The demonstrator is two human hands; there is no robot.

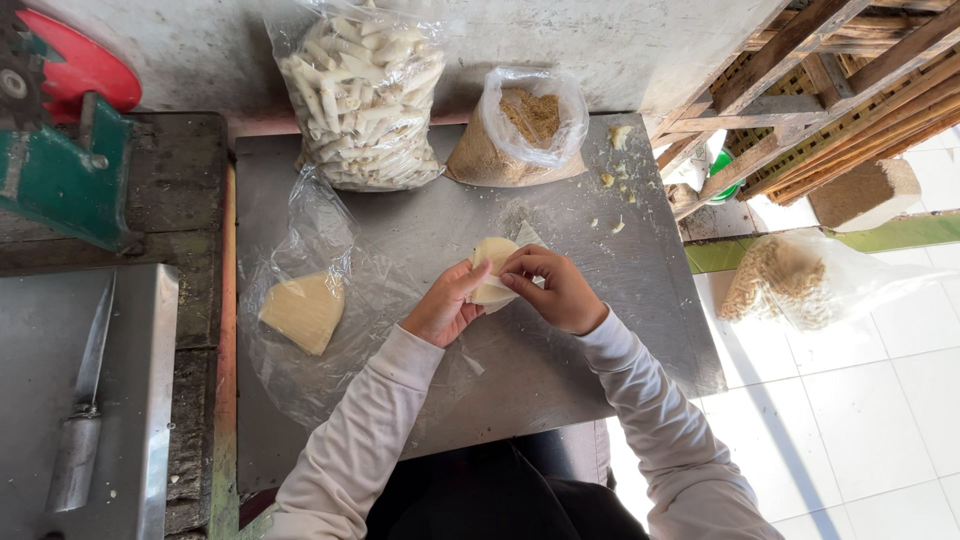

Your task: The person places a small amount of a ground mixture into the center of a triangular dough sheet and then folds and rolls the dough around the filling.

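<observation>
Both my hands hold a pale, thin wrapper sheet (pixel 493 258) just above the grey metal table (pixel 640 300). My left hand (pixel 441 305) pinches its lower left edge. My right hand (pixel 553 288) curls over its right side, fingertips on the sheet. A stack of the same pale sheets (pixel 304 310) lies on a clear plastic film (pixel 330 250) to the left. At the back stand a clear bag of rolled pale sticks (pixel 365 95) and an open bag of brown crumbly filling (pixel 525 130).
A knife (pixel 85 410) lies on a metal tray (pixel 150 400) at the far left, below a green and red machine (pixel 60 150). Crumbs dot the table's back right. On the tiled floor to the right lies another clear bag (pixel 790 280), beside wooden slats (pixel 840 90).
</observation>
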